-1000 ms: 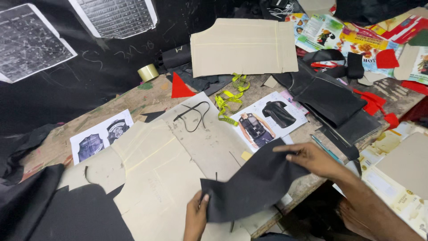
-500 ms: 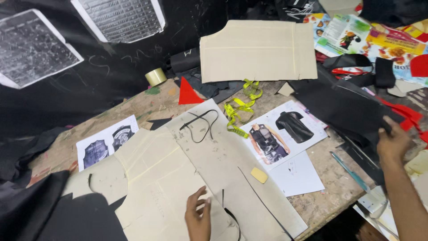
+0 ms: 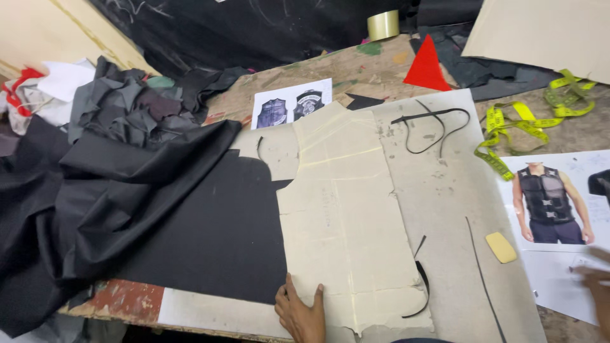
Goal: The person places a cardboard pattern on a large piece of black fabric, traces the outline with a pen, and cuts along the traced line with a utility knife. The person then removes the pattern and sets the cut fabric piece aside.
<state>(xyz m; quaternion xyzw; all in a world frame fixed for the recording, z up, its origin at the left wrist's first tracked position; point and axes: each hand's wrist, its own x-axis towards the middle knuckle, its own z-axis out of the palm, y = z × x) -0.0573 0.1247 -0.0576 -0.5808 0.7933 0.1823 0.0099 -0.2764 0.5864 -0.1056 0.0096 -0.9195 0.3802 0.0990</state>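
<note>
My left hand (image 3: 301, 314) lies flat at the table's near edge, its fingers spread on the bottom edge of a beige cardboard pattern piece (image 3: 343, 209). That pattern lies beside a cut black fabric panel (image 3: 216, 235), which joins a heap of black cloth (image 3: 95, 184) on the left. Only the fingers of my right hand (image 3: 594, 279) show at the right edge, blurred, resting on a printed sheet with a vest picture (image 3: 553, 197). A yellow tailor's chalk (image 3: 501, 247) lies near that sheet.
A yellow measuring tape (image 3: 527, 121) curls at the right. A red triangle (image 3: 427, 65), a tape roll (image 3: 383, 24) and a sheet with two vest pictures (image 3: 291, 101) sit farther back. Thin black strips (image 3: 432, 124) lie on a large grey board (image 3: 438, 190). Another cardboard panel (image 3: 546, 32) lies top right.
The view has swung left toward the black cloth heap. My right hand carried the black fabric piece away to the right and has come back to the printed sheet. My left hand stays at the pattern's bottom edge.
</note>
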